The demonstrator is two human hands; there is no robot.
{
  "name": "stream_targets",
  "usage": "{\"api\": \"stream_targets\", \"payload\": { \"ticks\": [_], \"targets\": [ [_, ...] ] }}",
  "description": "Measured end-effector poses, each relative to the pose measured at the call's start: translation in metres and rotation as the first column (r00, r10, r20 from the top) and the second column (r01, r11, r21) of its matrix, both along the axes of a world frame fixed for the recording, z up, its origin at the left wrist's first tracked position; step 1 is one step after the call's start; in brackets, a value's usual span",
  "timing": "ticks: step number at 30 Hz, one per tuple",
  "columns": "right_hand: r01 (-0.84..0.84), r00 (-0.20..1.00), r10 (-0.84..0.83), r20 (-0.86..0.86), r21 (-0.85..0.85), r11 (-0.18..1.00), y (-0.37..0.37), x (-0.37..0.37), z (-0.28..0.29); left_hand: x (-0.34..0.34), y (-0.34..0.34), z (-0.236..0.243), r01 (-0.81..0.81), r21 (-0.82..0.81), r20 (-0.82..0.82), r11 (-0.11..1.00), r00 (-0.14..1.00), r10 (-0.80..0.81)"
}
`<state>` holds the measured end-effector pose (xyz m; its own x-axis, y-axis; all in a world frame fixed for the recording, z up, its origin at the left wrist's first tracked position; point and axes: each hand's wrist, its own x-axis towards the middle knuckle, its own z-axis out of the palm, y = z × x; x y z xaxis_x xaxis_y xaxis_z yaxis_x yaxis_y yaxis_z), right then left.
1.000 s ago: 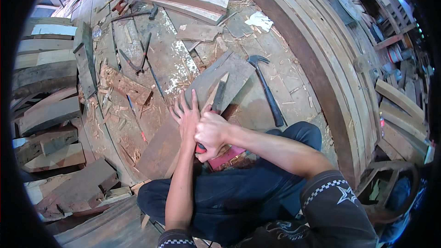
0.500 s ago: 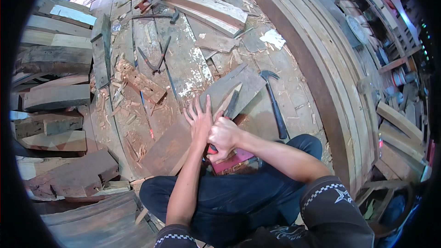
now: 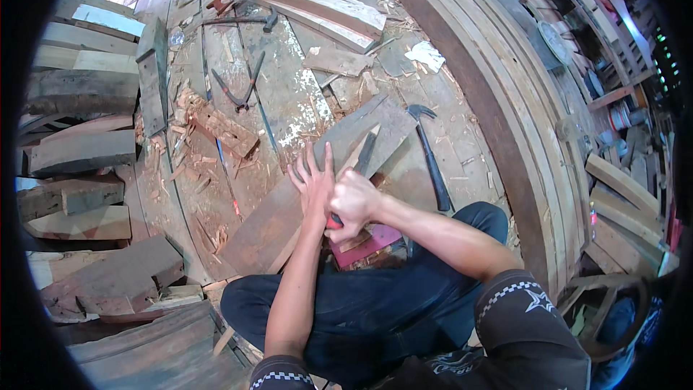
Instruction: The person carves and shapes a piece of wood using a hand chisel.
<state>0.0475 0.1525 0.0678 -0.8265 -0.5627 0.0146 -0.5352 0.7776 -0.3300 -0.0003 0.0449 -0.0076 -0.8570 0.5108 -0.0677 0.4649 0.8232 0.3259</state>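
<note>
A wide brown board (image 3: 260, 235) lies slantwise on the floor in front of my folded legs. My left hand (image 3: 315, 180) rests on it, palm down with fingers spread. Right beside it, my right hand (image 3: 354, 201) is closed in a fist around a red-handled tool (image 3: 334, 222); most of this tool is hidden by the fist, so its kind does not show. Beyond the fist, a dark narrow piece (image 3: 368, 148) lies along a pale wooden strip on the board. A claw hammer (image 3: 433, 166) lies just right of the board.
Pincers (image 3: 249, 87), a second hammer (image 3: 268, 22) and a handsaw (image 3: 220, 1) lie farther off among wood chips. A chipped wood block (image 3: 224, 126) is left of the board. Stacked timber (image 3: 83, 152) lines the left; long beams (image 3: 498, 101) run along the right.
My right fist has shifted slightly, and more of the pink piece below it shows. My left hand keeps its place on the board. The whole view has moved a little.
</note>
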Motion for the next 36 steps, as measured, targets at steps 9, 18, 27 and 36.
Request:
{"api": "stream_targets", "payload": {
  "ticks": [9,18,27,36],
  "targets": [
    [0.093,0.996,-0.093,-0.01,-0.054,0.994,0.013,-0.003,0.0,0.0,0.002,0.005,0.049,-0.039,-0.03,0.998,0.998,-0.05],
    [-0.001,1.0,0.001,-0.009,-0.029,1.0,0.003,0.003,0.003,-0.001,-0.002,-0.008,0.024,0.045,-0.056,0.999,0.998,-0.021],
    [0.113,0.992,-0.105,0.068,-0.113,0.987,0.007,-0.008,0.008,-0.003,-0.003,-0.01,0.032,-0.041,-0.118,0.999,0.992,-0.036],
    [0.117,0.988,-0.101,0.113,-0.143,0.983,0.015,-0.011,0.008,-0.002,-0.005,-0.013,0.057,-0.051,-0.113,0.997,0.992,-0.062]
  ]
}}
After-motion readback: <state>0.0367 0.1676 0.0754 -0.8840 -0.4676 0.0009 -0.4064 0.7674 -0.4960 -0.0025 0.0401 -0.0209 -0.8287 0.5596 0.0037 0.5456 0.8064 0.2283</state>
